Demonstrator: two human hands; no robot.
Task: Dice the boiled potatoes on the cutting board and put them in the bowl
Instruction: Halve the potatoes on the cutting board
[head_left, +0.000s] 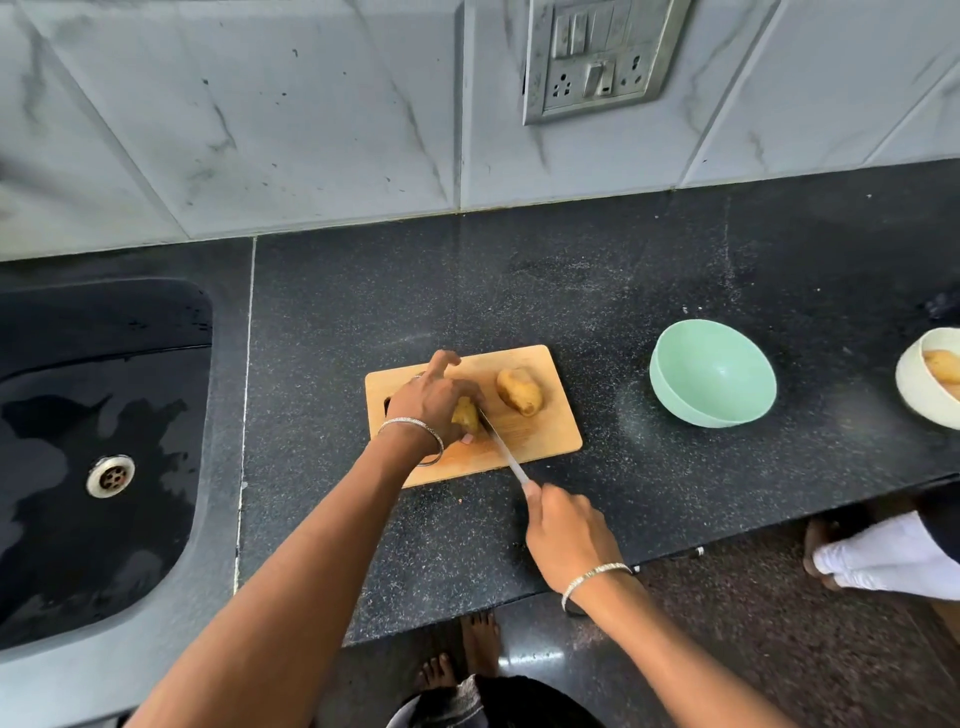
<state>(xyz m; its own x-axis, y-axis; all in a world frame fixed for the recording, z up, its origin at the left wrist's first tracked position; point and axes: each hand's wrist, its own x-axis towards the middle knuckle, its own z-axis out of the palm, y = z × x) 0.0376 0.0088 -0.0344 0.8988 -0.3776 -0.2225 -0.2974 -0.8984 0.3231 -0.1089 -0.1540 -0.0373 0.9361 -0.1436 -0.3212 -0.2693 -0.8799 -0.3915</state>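
We are working at a black speckled countertop (571, 291) under grey marbled wall tiles (260, 130), with a wet sink (104, 441) lying to the left. Our left hand (431, 400) is curling round a potato (465, 415) on the cutting board (540, 431), and a second potato (519, 392) is lying just beside it. Our right hand (566, 530) is gripping the knife (506, 449), blade touching the held potato. The green bowl (711, 379) is standing apart, right. The frame edge is cutting off a white bowl (919, 384), and the knife handle is hiding in our fist.
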